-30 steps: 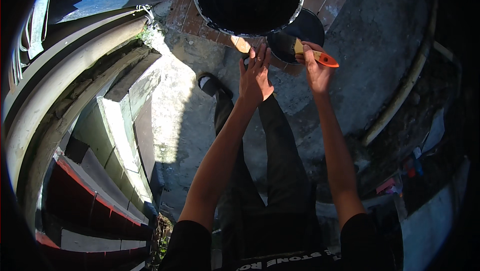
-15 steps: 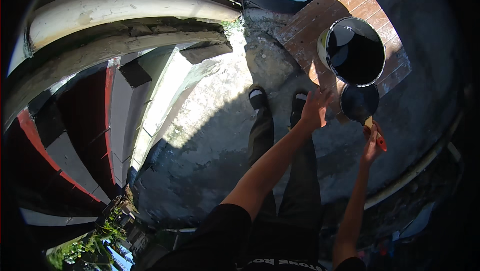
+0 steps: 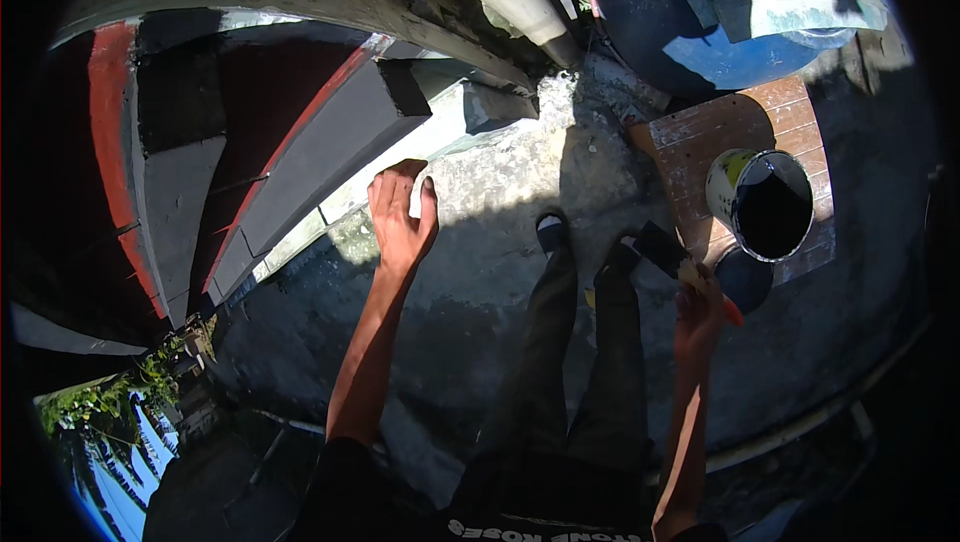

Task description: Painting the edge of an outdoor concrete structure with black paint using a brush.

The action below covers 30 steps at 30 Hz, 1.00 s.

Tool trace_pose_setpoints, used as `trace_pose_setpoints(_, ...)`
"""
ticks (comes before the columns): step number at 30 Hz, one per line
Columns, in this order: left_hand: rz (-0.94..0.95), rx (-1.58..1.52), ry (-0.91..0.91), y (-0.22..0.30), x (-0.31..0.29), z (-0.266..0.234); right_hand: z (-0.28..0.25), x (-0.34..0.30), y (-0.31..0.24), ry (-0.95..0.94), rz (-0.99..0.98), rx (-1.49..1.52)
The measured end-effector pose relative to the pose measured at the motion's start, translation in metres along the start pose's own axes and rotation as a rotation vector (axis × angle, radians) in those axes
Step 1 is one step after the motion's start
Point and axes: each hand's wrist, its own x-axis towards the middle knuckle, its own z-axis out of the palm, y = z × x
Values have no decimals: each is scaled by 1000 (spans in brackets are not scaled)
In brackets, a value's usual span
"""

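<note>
Right hand point(image 3: 697, 310) clamps the paintbrush point(image 3: 664, 250), dark bristles near the bucket point(image 3: 728, 185)! Left hand point(image 3: 402, 220) looks empty, thumb apart from curled fingers. Grey panels point(image 3: 305, 164) wear their coat; the pale strip point(image 3: 445, 152) shows none, though glare makes that uncertain.

Head-worn, the wide fisheye camera looks steeply down from standing height, above and to the near-left side of the brown, rectangular, plank-lined board point(image 3: 690, 147), well apart from it.

The dark-bristled paintbrush point(image 3: 688, 273) with a red-ended handle sits in the right hand point(image 3: 697, 316), pointing forward and left.
</note>
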Motion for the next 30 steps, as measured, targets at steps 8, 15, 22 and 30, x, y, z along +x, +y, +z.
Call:
trace_pose_setpoints(8,103,134,10,-103,86,-43,279,77,44,-648,-267,-168)
trace_pose_setpoints(15,92,-58,55,-120,79,-18,332,84,85,-714,-374,-227)
trace_pose_setpoints(22,71,-87,34,-120,83,-20,285,58,83,-780,-561,-548)
trace_pose_setpoints(30,82,-104,28,-119,83,-20,339,87,91,-779,-474,-428)
